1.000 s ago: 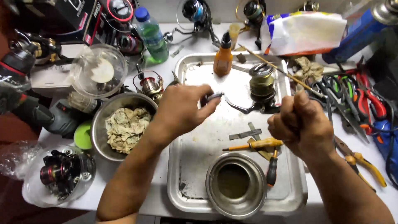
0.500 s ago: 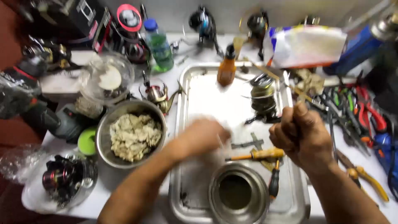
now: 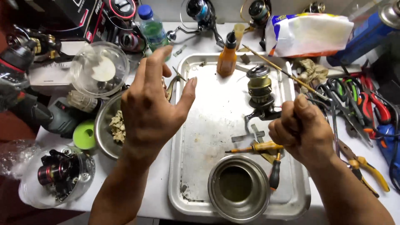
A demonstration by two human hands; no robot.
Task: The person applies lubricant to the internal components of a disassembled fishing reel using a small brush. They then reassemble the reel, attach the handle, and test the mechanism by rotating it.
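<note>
Surroundings: a steel bowl (image 3: 104,133) of crumpled rags lies under the left hand (image 3: 152,104); right of it, on the metal tray (image 3: 208,125), sit an orange bottle (image 3: 227,58), a small steel cup (image 3: 238,187) and a yellow screwdriver (image 3: 256,147).
Reel: a partly stripped fishing reel (image 3: 260,93) stands on the tray, just beside the right hand (image 3: 302,129).
Left hand: fingers spread, holding nothing, raised over the tray's left edge.
Right hand: closed in a fist on a thin stick (image 3: 283,73).
Change: the left hand has risen from the tray's middle.
</note>
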